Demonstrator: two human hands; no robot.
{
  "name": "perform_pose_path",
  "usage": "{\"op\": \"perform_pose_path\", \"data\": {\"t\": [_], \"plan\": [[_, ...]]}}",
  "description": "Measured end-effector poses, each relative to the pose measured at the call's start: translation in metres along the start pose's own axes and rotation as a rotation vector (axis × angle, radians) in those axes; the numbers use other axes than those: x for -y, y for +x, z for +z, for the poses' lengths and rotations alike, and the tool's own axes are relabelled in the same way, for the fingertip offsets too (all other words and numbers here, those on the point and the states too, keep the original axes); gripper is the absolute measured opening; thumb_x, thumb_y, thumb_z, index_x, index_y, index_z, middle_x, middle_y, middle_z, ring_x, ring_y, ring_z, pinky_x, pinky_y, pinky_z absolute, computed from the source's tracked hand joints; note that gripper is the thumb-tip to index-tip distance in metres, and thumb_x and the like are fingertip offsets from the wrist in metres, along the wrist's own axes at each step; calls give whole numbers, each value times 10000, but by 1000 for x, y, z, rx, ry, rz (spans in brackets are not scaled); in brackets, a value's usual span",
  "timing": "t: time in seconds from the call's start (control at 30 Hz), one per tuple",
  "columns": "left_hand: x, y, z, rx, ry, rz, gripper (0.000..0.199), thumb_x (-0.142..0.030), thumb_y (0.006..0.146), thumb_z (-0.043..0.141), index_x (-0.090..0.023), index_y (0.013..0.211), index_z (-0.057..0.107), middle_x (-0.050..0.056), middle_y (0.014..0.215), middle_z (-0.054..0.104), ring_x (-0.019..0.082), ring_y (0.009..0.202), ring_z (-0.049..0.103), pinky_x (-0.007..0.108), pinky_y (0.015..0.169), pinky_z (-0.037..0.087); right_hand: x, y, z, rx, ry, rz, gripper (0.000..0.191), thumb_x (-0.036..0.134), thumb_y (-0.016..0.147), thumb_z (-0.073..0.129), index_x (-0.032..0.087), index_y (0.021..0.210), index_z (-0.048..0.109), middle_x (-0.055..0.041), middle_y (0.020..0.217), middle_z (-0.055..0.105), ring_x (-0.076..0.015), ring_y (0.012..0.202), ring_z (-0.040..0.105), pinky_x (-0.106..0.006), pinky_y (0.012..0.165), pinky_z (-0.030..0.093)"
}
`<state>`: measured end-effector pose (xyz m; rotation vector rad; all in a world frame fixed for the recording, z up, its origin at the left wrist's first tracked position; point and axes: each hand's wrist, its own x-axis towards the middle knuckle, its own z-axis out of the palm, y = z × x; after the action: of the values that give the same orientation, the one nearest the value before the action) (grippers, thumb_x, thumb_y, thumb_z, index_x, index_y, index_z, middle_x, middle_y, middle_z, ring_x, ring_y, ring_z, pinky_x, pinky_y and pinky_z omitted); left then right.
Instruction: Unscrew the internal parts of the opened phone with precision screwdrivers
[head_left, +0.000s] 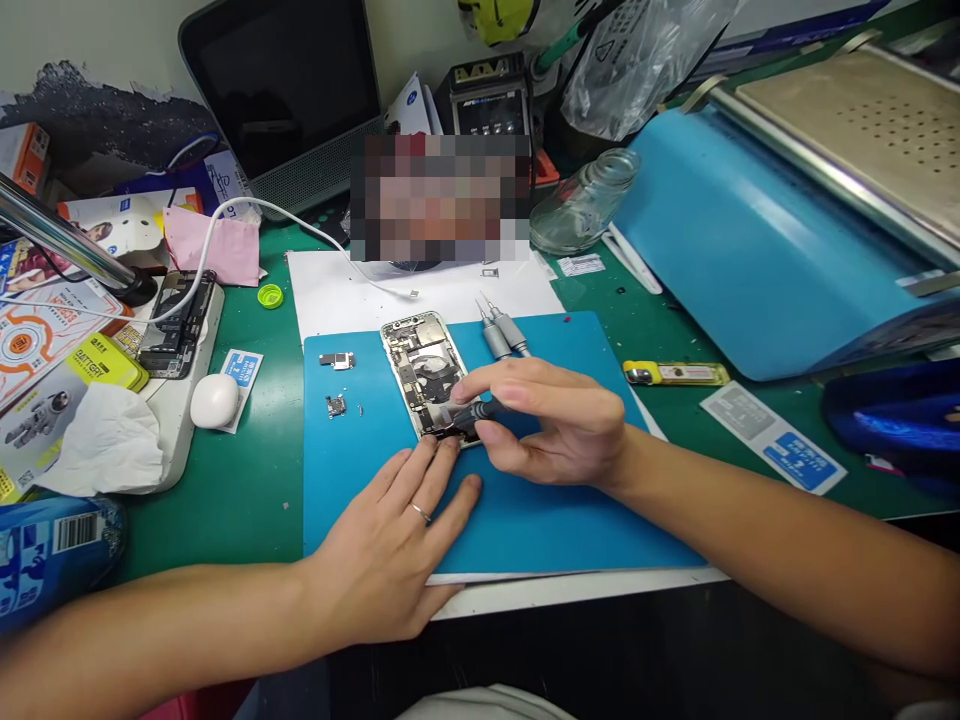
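An opened phone (418, 365) with its inner parts showing lies on a blue mat (352, 480). My left hand (405, 530), a ring on one finger, rests on the mat with fingers spread and fingertips at the phone's lower edge. Above the phone's lower end, my right hand (551, 420) is closed on a dark tool (480, 412); the tool's tip is hard to make out. Left of the phone are small metal parts (337, 360) and another small part (336, 405). Two grey-handled tools (502, 330) lie beyond my right hand.
A white cable (289, 208) arches over the back left. A glass jar (581, 205) lies tilted behind the mat, near a large blue machine (735, 240). At right is a yellow cutter (675, 373). A white earbud case (214, 401) sits at left.
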<state>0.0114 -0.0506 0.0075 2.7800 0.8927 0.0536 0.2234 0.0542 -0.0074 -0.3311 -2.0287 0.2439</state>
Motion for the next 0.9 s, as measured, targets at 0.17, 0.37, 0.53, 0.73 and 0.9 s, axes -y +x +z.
{"op": "perform_pose_path", "data": {"t": [0.17,0.37,0.53,0.73,0.9], "plan": [[1,0,0,2,0,-1,776,-513,959,496,-30,1527,281,311,1606,209,431,1510,199,515,1222,223,-1,0,1,-9,-28,-3,517,128,855,707,226,1308,477,-57,885,737,-188,769,733,-310,621,641],[1,-1,0,3,21,-11,796,-526,955,500,-41,1538,262,289,1615,210,413,1519,186,509,1222,216,0,1,1,-7,-21,-23,456,108,893,620,179,1317,469,-75,889,712,-183,790,719,-303,625,630],[0,-1,0,-13,34,-8,776,-532,964,483,-39,1530,287,288,1606,237,419,1512,204,498,1216,217,0,0,1,2,-34,-43,436,251,908,683,192,1288,476,-73,889,713,-185,757,713,-298,589,623],[1,0,0,-1,22,-4,786,-531,962,486,-43,1538,267,291,1614,212,412,1523,170,506,1227,192,2,2,1,-28,-59,-2,416,92,880,609,218,1259,496,-46,883,712,-165,746,705,-281,600,615],[1,-1,0,-6,25,-10,776,-536,968,473,-47,1537,276,285,1613,225,412,1518,193,501,1220,207,2,1,1,-14,-46,-10,426,133,880,655,201,1266,489,-69,888,713,-178,749,703,-298,597,618]]}}
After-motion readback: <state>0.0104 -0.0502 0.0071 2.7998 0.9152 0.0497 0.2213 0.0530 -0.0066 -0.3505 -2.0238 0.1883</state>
